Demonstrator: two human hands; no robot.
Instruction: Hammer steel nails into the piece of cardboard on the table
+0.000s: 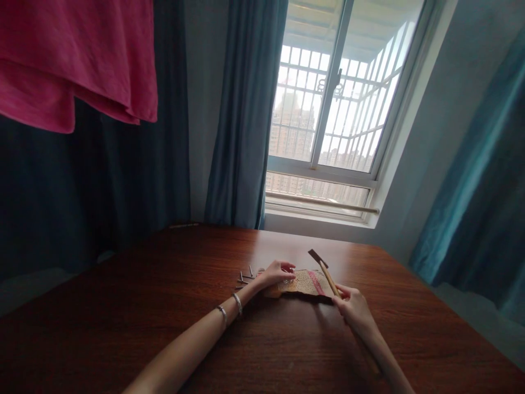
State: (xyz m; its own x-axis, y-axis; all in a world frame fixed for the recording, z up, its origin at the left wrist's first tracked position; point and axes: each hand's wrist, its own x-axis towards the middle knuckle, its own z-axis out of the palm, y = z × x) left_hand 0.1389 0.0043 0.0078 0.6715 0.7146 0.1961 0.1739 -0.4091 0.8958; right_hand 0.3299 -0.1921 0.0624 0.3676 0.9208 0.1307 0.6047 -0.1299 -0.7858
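Observation:
My right hand (353,309) is closed around the wooden handle of a hammer (330,279). Its dark head is raised above the far side of a tan, speckled flat piece (304,282) with a pink band and a ragged, dark near edge. Over the left part of that piece is my left hand (275,273), its fingers bent and thumb near the fingertips. Whatever lies between them is too small to make out. Several nails (245,277) are scattered on the left, beside my left hand, which partly covers the piece.
Everything lies on a glossy brown wooden table (197,328). Behind it are a barred window (328,109) and blue curtains (246,120). A pink cloth (82,60) hangs at upper left. Two bracelets (237,304) circle my left wrist.

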